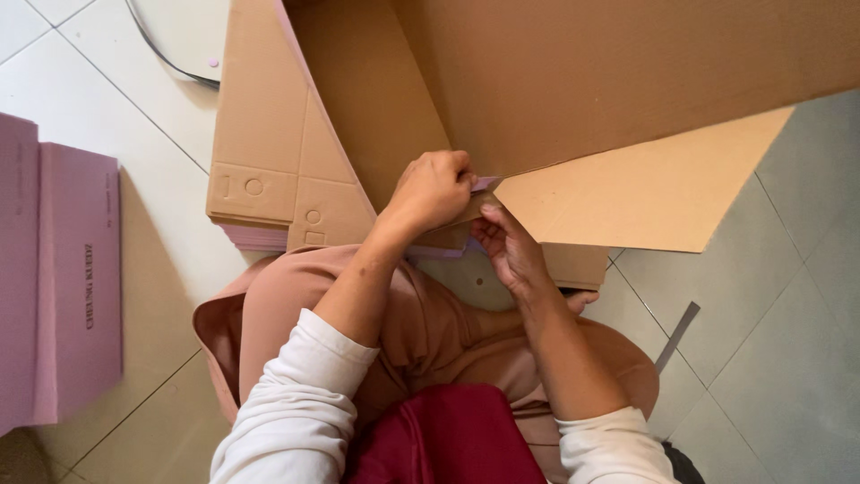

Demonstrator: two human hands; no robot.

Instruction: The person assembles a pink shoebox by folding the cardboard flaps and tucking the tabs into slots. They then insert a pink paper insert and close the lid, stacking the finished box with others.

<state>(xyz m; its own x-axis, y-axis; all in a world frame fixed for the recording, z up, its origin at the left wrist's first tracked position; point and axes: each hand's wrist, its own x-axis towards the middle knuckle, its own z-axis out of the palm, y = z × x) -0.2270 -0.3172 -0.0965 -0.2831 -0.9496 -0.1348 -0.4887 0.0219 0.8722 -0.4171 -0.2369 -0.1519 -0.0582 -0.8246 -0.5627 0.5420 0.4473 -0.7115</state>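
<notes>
Hands: your left hand (pixel 436 188) is fisted on the large brown cardboard box panel (pixel 618 81) at its corner; your right hand (pixel 506 244) pinches its flap (pixel 654 193). Box partly folded, over your lap; pink flat stack (pixel 63 278) waits on floor.

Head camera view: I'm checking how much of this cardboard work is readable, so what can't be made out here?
- Left hand fingertips: curled under the cardboard panel's edge, so its grip is hidden.
- Cardboard panel: cut off by the top and right frame edges.
- Pink flat pack: cut off by the left edge.
- Lower cardboard stack: partly covered by the panel and both hands; right hand hides the corner.
</notes>
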